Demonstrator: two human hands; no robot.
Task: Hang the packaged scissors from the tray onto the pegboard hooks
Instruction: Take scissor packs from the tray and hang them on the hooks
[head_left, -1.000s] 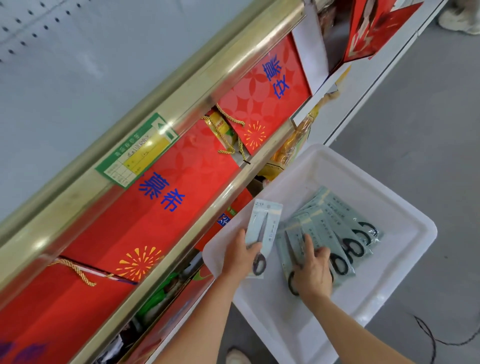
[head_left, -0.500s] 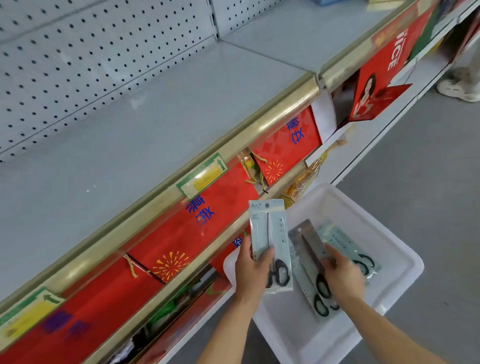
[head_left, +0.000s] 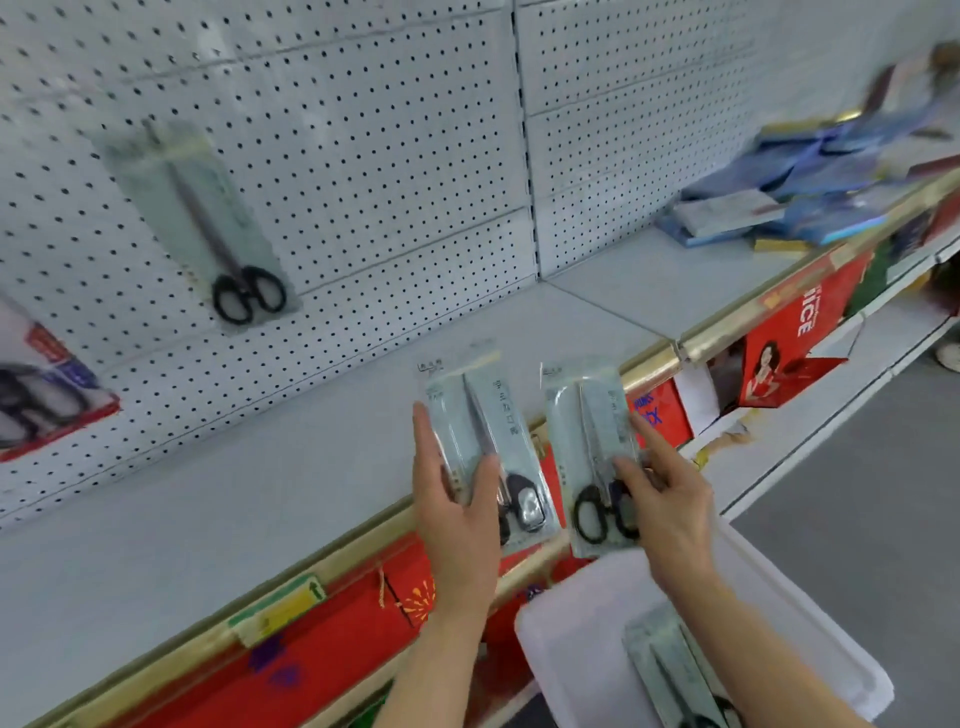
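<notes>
Pegboard (head_left: 363, 156) up ahead, left hand (head_left: 457, 514) and right hand (head_left: 670, 499) each gripping packaged scissors (head_left: 483, 431), so threading hooks one-handed could fumble a pack.

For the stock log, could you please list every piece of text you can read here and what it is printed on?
"iCE": red box under the shelf edge, letters turned sideways.
Chinese print on the pack in the left hand: too blurred to read.
Print on the pack in the right hand: blurred too.
Green-yellow shelf tag: only an arrow shows.

"iCE" on red box (head_left: 802, 325)
</notes>
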